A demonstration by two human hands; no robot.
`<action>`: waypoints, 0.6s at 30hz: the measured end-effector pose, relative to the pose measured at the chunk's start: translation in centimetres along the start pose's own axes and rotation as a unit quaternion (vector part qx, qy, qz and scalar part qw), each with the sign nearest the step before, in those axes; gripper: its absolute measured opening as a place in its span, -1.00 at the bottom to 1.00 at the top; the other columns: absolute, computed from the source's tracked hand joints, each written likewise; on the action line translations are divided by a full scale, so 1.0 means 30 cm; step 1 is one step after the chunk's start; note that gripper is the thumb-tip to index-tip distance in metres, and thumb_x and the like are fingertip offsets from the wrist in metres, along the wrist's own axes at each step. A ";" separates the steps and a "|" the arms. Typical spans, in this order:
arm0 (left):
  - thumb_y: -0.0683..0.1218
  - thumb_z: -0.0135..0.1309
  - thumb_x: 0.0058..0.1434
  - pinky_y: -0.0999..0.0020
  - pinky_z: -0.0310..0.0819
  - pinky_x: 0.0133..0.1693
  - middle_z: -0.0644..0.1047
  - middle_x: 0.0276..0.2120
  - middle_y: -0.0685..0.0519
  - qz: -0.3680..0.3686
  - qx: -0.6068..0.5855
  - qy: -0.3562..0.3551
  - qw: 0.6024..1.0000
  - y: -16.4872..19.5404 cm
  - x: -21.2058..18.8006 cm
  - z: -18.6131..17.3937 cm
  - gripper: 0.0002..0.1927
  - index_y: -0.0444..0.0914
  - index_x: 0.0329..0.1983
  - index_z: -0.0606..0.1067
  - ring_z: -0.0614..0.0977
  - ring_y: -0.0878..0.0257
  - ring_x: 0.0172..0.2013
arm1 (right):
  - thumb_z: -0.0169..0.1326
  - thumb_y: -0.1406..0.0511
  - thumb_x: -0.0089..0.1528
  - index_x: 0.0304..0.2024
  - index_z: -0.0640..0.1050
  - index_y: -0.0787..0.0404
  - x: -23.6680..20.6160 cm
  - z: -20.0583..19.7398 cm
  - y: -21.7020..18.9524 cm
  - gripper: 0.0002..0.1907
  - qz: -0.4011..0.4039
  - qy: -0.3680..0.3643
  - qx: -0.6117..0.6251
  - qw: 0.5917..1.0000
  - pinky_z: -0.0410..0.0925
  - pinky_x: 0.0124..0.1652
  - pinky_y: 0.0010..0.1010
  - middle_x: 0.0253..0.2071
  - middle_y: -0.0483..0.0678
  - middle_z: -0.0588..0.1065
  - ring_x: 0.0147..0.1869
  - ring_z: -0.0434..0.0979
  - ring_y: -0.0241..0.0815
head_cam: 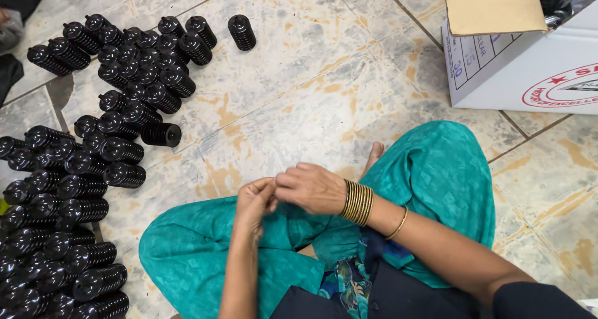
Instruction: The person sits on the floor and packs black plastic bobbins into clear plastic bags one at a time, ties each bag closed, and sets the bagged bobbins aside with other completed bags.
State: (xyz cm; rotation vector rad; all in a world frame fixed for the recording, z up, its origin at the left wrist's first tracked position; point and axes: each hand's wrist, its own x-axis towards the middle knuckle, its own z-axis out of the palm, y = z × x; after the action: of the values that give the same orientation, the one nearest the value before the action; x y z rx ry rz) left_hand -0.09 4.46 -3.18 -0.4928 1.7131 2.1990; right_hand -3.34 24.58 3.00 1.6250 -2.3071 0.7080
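I sit cross-legged on the tiled floor in teal trousers (pixel 436 169). My left hand (pixel 254 202) and my right hand (pixel 311 187) meet above my lap, fingertips touching, fingers curled together. Whatever is pinched between them is hidden; I cannot make out any object there. My right wrist carries a stack of gold bangles (pixel 357 202). The nearest black ribbed cylinder (pixel 124 174) lies on the floor to the left of my hands, out of contact.
Many black ribbed plastic cylinders (pixel 134 70) stand and lie in rows along the left side of the floor. One stands apart (pixel 242 32). An open white cardboard box (pixel 529 63) with a brown flap sits at the top right. Beige marbled tiles (pixel 311 88) lie between.
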 end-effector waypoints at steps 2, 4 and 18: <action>-0.12 0.11 0.26 0.56 0.06 -0.66 0.53 -0.59 0.17 -0.005 -0.017 -0.027 0.999 -0.012 0.001 -0.003 -0.81 -0.33 -0.24 0.64 0.37 0.46 -0.68 | 0.07 0.31 0.19 -0.20 0.47 0.17 0.008 -0.011 0.015 -0.86 0.036 0.055 0.041 0.997 0.36 -0.12 -0.20 -0.15 -0.01 0.44 -0.10 0.50 0.00; -0.10 0.13 0.29 0.55 0.03 -0.66 0.51 -0.57 0.22 -0.008 -0.039 -0.051 0.998 -0.011 -0.001 -0.011 -0.82 -0.34 -0.25 0.60 0.36 0.46 -0.68 | 0.08 0.32 0.22 -0.19 0.47 0.19 0.006 -0.017 0.023 -0.86 0.081 0.083 0.092 0.989 0.36 -0.08 -0.18 -0.12 0.01 0.46 -0.07 0.50 0.05; -0.11 0.25 0.21 0.52 0.24 -0.41 0.48 -0.31 0.22 0.117 0.052 -0.032 0.991 0.049 -0.046 0.033 -0.84 -0.34 -0.30 0.66 0.42 0.48 -0.41 | 0.07 0.23 0.39 0.01 0.52 0.19 -0.022 -0.004 0.083 -0.79 0.300 0.046 0.416 0.857 0.43 -0.18 -0.45 -0.22 -0.13 0.62 -0.16 0.60 -0.33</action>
State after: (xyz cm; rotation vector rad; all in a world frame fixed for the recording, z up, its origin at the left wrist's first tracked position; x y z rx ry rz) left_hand 0.43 5.04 -1.06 -0.2022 1.9256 2.2371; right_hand -5.43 25.84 2.17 0.9749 -2.5952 2.1013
